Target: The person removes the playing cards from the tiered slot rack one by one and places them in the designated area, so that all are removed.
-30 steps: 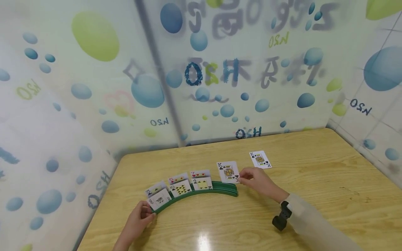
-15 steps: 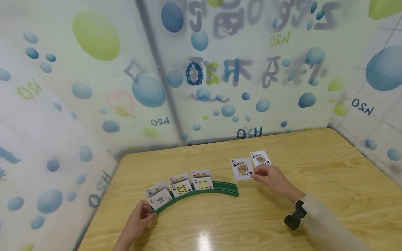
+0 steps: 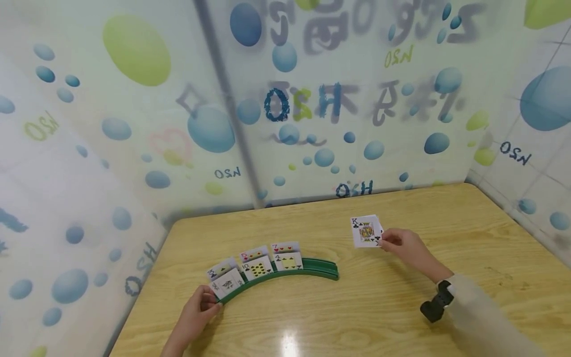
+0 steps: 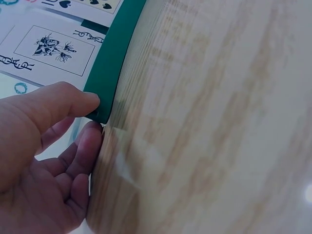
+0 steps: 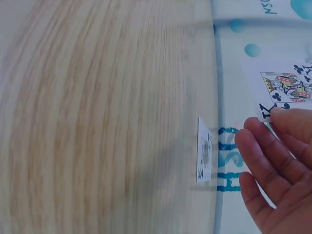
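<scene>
A small screened recording booth: wooden table enclosed by bubble-printed frosted panels.

Lighting, as I read it: bright, even, overhead. Glare spot on the table near edge. Soft shadows under my hands. Head view bows at edges; wall print smeared. Wrist views: wood grain motion-blurred.

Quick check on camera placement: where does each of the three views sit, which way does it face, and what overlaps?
Head: worn high, looks forward and down at the wooden table; shows left hand and right hand.
Left wrist: close to the table, looks along the left hand gripping the end of the curved green card rack.
Right wrist: looks past the right hand pinching the king of clubs card.
Shared: the head and right wrist views both show that card.
</scene>
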Available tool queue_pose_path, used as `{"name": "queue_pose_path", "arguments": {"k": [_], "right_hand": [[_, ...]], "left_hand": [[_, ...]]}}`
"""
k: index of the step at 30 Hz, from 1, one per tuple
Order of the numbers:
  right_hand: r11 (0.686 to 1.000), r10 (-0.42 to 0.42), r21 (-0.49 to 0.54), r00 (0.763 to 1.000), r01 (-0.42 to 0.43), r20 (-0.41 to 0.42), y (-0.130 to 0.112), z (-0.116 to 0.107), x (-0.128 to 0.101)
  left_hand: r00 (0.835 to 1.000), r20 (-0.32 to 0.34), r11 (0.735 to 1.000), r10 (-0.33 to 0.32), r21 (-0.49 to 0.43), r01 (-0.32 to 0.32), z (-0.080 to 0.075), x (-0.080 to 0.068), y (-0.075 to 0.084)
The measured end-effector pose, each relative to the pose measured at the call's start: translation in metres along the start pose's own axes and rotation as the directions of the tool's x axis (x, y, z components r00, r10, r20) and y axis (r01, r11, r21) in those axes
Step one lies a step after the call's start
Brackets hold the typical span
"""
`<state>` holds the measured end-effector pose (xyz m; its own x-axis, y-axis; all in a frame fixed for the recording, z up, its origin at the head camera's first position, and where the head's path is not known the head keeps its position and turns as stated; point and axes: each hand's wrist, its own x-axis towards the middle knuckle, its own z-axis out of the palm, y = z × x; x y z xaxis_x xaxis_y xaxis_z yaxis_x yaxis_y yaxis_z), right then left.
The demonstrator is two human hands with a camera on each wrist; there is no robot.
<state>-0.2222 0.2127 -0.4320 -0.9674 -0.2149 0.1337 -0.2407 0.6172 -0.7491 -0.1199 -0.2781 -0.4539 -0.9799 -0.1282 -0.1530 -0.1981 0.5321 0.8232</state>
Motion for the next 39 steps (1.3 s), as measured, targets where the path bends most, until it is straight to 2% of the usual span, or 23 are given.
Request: {"name": "queue_pose_path", "arguments": {"k": [6, 12, 23, 32, 39], "right_hand": [[0.999, 0.027, -0.039, 1.000, -0.028, -0.008, 0.008, -0.013, 0.002], [0.996, 0.063, -0.070, 0.998, -0.063, -0.003, 0.018, -0.030, 0.006], [0.992, 0.059, -0.113, 0.998, -0.058, 0.007, 0.037, -0.056, 0.016], [0.991, 0.087, -0.110, 0.996, -0.083, 0.036, 0.055, -0.067, 0.028], [0.989, 0.130, -0.073, 0.991, -0.129, 0.007, 0.077, -0.065, 0.036]], "left_hand": [[1.000, -0.007, 0.999, 0.025, 0.030, -0.025, -0.001, -0.001, 0.000], [1.000, -0.006, 1.000, 0.013, 0.014, -0.013, -0.001, -0.001, 0.000], [1.000, -0.011, 1.000, 0.026, -0.009, -0.027, -0.001, 0.001, -0.003], [1.000, -0.012, 0.999, 0.022, 0.034, -0.022, -0.002, 0.001, -0.002], [1.000, -0.018, 0.999, 0.026, 0.036, -0.025, -0.002, 0.001, -0.001]]}}
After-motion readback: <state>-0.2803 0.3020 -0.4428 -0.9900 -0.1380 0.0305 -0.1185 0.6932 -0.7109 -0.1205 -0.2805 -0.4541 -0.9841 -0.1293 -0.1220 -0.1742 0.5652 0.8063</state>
